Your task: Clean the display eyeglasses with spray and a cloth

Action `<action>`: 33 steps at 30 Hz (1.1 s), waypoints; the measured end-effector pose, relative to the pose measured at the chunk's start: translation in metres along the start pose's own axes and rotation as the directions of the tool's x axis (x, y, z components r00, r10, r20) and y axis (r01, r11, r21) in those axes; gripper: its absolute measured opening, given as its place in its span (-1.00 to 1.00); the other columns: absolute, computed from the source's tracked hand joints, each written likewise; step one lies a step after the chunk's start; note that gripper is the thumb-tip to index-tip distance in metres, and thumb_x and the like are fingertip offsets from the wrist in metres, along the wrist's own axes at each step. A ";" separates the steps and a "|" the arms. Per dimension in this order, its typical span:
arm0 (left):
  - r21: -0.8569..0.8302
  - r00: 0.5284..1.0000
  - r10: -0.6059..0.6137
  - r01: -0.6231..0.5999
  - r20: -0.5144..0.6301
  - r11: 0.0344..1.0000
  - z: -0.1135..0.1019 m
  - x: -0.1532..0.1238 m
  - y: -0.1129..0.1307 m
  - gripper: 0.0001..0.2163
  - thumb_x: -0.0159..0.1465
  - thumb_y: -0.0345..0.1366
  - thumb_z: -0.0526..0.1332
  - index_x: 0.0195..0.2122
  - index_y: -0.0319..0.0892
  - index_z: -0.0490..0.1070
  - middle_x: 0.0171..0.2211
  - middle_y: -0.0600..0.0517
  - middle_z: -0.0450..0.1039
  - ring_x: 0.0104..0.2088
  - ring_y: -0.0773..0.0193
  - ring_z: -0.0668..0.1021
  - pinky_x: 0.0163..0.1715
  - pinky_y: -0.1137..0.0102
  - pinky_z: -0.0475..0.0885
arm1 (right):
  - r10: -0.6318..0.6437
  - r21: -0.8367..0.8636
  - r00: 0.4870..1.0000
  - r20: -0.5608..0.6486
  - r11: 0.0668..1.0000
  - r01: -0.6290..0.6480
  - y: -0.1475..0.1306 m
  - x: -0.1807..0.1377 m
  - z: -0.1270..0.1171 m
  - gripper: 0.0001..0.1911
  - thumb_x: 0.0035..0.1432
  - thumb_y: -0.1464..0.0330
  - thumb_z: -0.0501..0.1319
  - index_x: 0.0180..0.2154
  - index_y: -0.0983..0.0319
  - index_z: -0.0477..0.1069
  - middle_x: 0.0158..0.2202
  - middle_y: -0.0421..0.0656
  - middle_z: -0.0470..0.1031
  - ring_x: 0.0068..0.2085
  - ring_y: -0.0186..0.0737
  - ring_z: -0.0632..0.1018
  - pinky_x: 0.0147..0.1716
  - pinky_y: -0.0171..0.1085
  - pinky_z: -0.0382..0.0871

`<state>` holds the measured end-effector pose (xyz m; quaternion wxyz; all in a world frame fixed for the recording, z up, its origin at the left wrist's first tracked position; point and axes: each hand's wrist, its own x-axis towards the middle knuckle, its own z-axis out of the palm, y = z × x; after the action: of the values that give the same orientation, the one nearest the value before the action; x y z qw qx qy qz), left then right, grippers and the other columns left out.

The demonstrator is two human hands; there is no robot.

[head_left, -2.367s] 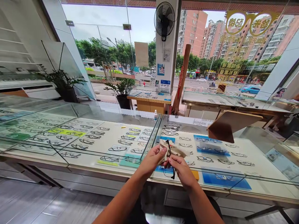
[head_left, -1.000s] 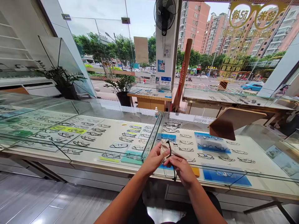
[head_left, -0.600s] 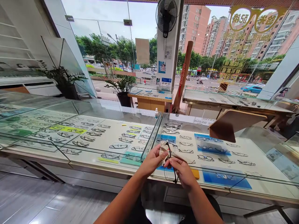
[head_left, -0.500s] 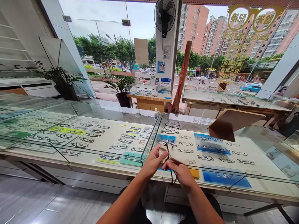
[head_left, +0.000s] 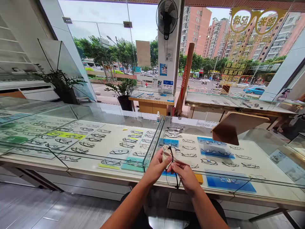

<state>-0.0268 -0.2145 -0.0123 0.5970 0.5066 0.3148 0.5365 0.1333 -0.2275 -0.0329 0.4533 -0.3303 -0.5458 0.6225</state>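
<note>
Above the near edge of the glass showcase, my left hand (head_left: pixel 158 165) is closed round a beige cloth (head_left: pixel 166 153), thumb on top. The cloth is wrapped about part of a pair of black-framed eyeglasses (head_left: pixel 176 181), whose temples hang down between my hands. My right hand (head_left: pixel 184 176) pinches the eyeglasses close to the cloth, with its fingers bent. Most of the lenses are hidden by the cloth and fingers, and a loose end of the cloth reaches to the right over my right hand.
Rows of eyeglasses lie under the glass of the showcase (head_left: pixel 95 173). On its top stand a small spray bottle (head_left: pixel 158 117) and a brown board (head_left: pixel 238 125), tilted, probably a mirror's back. Potted plants (head_left: pixel 124 92), another display counter and a wall fan lie beyond.
The hanging temples of the eyeglasses have shifted slightly to the right. Both hands keep nearly the same grip, and the whole view has moved a little.
</note>
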 end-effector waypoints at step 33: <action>0.049 0.985 -0.099 0.106 -0.138 0.993 -0.004 -0.005 0.001 -0.48 0.25 0.27 0.33 -0.23 -0.16 0.63 -0.44 -0.03 0.60 -0.29 0.07 0.63 -0.21 0.32 0.51 | -0.219 -0.052 0.952 -0.216 0.976 0.213 -0.025 0.003 -0.024 -0.60 0.33 -0.02 0.31 -0.25 0.14 0.73 -0.21 -0.08 0.63 -0.12 -0.06 0.52 -0.05 -0.16 0.34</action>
<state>-0.0316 -0.2179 -0.0133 0.5865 0.4687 0.3953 0.5292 0.1589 -0.2163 -0.0130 0.5716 -0.3419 -0.5339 0.5208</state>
